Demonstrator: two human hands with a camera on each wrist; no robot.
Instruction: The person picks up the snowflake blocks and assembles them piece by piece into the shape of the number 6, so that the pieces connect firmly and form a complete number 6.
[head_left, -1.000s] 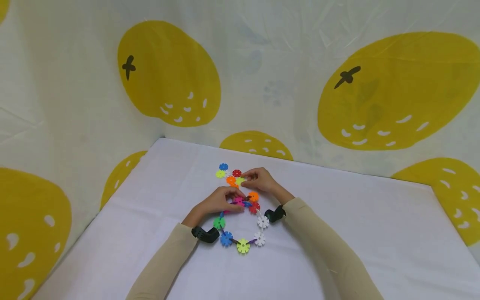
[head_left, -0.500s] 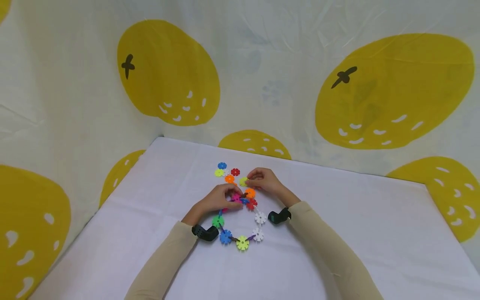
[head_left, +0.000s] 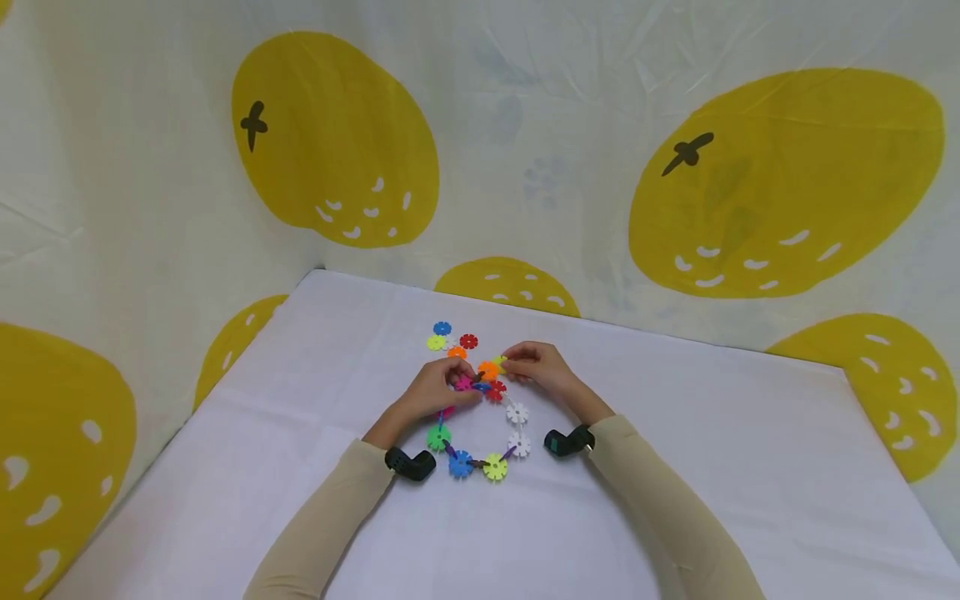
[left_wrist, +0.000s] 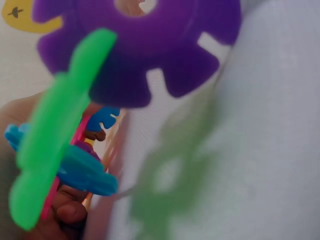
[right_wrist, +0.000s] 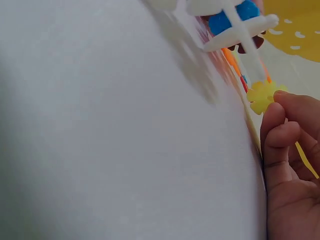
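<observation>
A ring-shaped chain of interlocking notched plastic discs lies below and between the hands. Near the ring's far side, my left hand grips it by a pink disc. In the left wrist view a green disc and a purple disc of the chain loom close. My right hand pinches a loose yellow disc between thumb and fingers. That disc sits right beside the chain's orange disc; whether they touch I cannot tell. Fingers partly cover the pink disc.
Beyond the hands lie several loose discs, among them a blue one, a red one and an orange one. White cloth covers the table. A curtain with yellow fruit prints hangs behind.
My right hand has taken the yellow disc from the loose group and brought it rightward beside the chain's orange disc. The left hand has shifted the chain slightly away from the person.
</observation>
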